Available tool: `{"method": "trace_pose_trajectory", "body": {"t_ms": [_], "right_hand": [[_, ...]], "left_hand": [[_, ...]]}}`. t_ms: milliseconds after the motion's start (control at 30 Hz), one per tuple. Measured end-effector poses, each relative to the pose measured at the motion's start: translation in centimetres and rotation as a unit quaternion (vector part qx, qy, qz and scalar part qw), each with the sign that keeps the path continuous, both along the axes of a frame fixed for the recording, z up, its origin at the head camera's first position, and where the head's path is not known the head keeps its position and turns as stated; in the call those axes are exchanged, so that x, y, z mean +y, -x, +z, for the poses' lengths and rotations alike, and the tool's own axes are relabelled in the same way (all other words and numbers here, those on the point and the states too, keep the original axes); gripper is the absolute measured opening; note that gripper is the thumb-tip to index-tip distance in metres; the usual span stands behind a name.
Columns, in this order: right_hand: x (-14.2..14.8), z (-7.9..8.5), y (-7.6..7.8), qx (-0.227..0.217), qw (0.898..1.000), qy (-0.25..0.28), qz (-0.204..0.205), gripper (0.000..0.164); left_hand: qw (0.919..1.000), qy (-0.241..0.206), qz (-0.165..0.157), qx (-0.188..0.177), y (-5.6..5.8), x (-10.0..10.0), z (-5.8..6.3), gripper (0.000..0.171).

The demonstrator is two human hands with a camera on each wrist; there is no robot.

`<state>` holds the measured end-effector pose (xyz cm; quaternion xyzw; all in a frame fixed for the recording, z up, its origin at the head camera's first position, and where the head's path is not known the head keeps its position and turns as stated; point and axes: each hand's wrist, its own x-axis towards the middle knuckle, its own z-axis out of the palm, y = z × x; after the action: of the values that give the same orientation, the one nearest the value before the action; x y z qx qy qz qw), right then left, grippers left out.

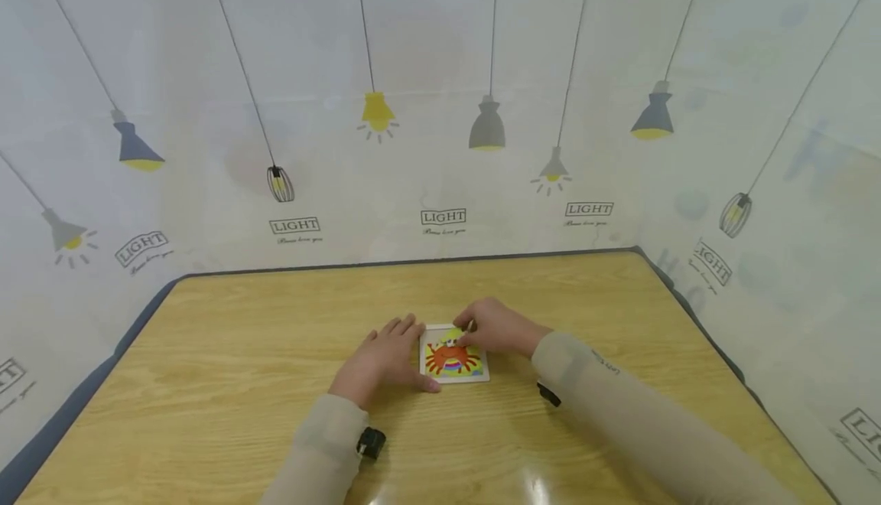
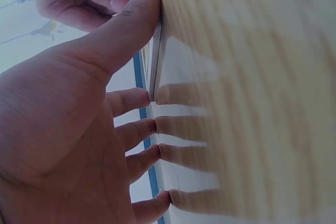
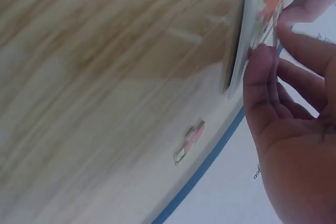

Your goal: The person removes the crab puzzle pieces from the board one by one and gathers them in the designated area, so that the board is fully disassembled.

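Note:
A small square jigsaw puzzle (image 1: 450, 356) lies on the table, with a red crab on a yellow background and a pale frame around it. A bare grey patch shows in its upper left. My left hand (image 1: 387, 356) rests at the puzzle's left side with its fingers spread, fingertips on the table, and the thumb along the near frame edge. Over the upper right of the puzzle, my right hand (image 1: 499, 327) pinches a thin puzzle piece (image 3: 276, 31) between thumb and fingers. The fingers partly hide the piece.
A wooden table (image 1: 241, 382) spreads around the puzzle. In the right wrist view a small pinkish jigsaw piece (image 3: 190, 142) lies on the tabletop beyond the frame. Pale walls printed with lamps (image 1: 440, 176) stand behind and along both sides.

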<state>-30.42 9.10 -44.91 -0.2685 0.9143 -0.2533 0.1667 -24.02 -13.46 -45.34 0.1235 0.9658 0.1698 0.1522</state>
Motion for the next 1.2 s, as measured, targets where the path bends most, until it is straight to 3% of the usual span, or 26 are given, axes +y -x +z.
{"method": "trace_pose_trajectory", "body": {"t_ms": [133, 400, 633, 767, 967, 1200], "right_hand": [[0.1, 0.0, 0.2, 0.000, 1.000, -0.007, 0.015, 0.026], [1.4, 0.8, 0.5, 0.024, 1.000, -0.005, -0.004, 0.036], [4.8, 3.0, 1.5, 0.061, 0.998, 0.011, -0.023, 0.040], [7.2, 3.4, 1.8, 0.077, 0.996, 0.009, -0.035, 0.041], [10.8, 2.4, 2.2, 0.070, 0.996, 0.006, -0.055, 0.041], [13.7, -0.1, 2.7, 0.038, 0.995, 0.015, -0.091, 0.041]], "left_hand": [[1.0000, 0.001, 0.001, -0.003, 0.0, -0.1, 0.1, 0.111], [1.0000, 0.001, 0.001, -0.002, 0.2, -0.1, -0.2, 0.111], [1.0000, 0.005, 0.000, -0.001, 0.2, -0.2, -0.3, 0.112], [0.9999, 0.010, 0.003, -0.004, 0.1, -0.1, -0.1, 0.111], [0.9994, 0.035, -0.001, -0.002, 0.1, 0.4, 0.5, 0.110], [0.9991, 0.043, 0.001, 0.001, 0.0, 0.5, 0.6, 0.112]]}}
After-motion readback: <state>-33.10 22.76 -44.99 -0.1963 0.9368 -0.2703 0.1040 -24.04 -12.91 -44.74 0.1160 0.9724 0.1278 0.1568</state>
